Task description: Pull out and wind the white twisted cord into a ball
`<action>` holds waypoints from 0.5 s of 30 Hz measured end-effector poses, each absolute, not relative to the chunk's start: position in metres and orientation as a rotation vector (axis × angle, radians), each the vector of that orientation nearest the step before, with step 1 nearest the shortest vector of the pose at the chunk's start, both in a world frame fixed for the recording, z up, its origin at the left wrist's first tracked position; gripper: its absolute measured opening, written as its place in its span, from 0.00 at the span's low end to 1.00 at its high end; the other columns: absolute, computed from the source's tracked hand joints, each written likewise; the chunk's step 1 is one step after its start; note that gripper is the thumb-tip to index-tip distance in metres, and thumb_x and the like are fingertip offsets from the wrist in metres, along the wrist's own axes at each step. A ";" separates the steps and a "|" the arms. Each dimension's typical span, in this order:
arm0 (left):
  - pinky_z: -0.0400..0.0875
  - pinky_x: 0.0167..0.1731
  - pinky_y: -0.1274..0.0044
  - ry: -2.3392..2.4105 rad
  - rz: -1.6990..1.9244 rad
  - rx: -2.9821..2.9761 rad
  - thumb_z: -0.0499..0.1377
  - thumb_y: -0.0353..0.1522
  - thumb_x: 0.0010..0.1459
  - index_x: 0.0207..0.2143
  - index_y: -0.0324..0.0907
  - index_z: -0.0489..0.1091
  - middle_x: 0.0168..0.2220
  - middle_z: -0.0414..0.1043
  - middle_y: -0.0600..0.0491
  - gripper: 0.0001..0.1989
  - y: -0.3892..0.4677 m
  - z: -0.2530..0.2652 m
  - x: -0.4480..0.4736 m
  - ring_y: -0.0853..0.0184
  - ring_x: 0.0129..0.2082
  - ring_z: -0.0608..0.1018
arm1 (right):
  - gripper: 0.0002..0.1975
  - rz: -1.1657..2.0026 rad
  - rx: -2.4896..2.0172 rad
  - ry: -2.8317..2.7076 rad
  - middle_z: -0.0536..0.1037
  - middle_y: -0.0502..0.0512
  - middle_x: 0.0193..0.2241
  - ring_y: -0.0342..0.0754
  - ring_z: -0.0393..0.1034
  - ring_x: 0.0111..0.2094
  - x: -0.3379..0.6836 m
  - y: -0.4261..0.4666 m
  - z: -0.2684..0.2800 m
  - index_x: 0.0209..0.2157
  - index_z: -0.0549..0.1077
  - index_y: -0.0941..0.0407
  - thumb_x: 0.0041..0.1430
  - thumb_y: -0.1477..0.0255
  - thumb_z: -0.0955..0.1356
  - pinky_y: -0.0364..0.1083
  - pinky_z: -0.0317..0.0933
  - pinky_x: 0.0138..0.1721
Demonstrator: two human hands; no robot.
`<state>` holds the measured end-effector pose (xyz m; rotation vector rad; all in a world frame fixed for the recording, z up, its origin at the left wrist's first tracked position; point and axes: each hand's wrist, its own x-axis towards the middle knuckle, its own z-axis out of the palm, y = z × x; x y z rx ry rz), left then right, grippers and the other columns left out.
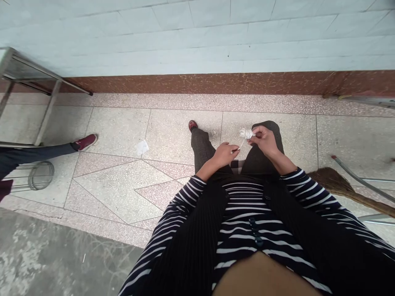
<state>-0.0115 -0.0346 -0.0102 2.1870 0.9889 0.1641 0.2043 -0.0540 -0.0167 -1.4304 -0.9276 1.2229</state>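
A small bundle of white cord [246,133] is pinched in the fingers of my right hand [266,139], held above my right knee. From the bundle a short taut length of cord runs down to my left hand [224,154]. The thumb and fingers of that hand are closed on the strand, left of the bundle and a little nearer to my body. On the floor between my legs lies a small pale clump [214,132], too small to name surely. My dark trousers [202,148] are spread apart below the hands.
A white scrap of paper [142,147] lies on the tiled floor. At the left are a metal-legged table [51,109], a wire stool [41,175] and another person's red shoe [86,142]. A broom [336,181] and metal tubing [354,170] stand at the right, a tiled wall [197,37] ahead.
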 end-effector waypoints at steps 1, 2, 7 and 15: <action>0.67 0.67 0.63 0.971 0.155 2.241 0.58 0.32 0.73 0.36 0.42 0.79 0.33 0.82 0.53 0.13 -0.031 -0.009 -0.012 0.65 0.37 0.82 | 0.23 1.161 -1.498 -1.010 0.75 0.52 0.36 0.46 0.72 0.29 0.203 -0.054 -0.020 0.29 0.70 0.53 0.41 0.61 0.83 0.48 0.74 0.28; 0.67 0.68 0.61 0.955 0.158 2.293 0.58 0.32 0.73 0.37 0.42 0.80 0.33 0.83 0.52 0.12 -0.027 -0.008 -0.013 0.64 0.37 0.82 | 0.20 1.102 -1.560 -1.097 0.74 0.53 0.37 0.46 0.70 0.30 0.202 -0.054 -0.023 0.29 0.71 0.53 0.43 0.64 0.82 0.47 0.73 0.27; 0.59 0.74 0.58 0.873 0.255 2.484 0.55 0.29 0.74 0.42 0.43 0.81 0.35 0.81 0.52 0.14 -0.002 0.001 -0.015 0.64 0.41 0.81 | 0.14 1.174 -1.625 -1.332 0.74 0.54 0.32 0.46 0.67 0.29 0.201 -0.052 -0.025 0.27 0.73 0.53 0.43 0.71 0.80 0.47 0.69 0.28; 0.68 0.66 0.65 0.947 0.382 2.054 0.57 0.37 0.75 0.45 0.42 0.83 0.46 0.86 0.49 0.15 0.014 -0.009 -0.016 0.63 0.49 0.83 | 0.29 1.753 -1.230 -0.855 0.81 0.53 0.35 0.45 0.77 0.31 0.206 -0.058 -0.017 0.27 0.75 0.57 0.30 0.60 0.89 0.47 0.77 0.34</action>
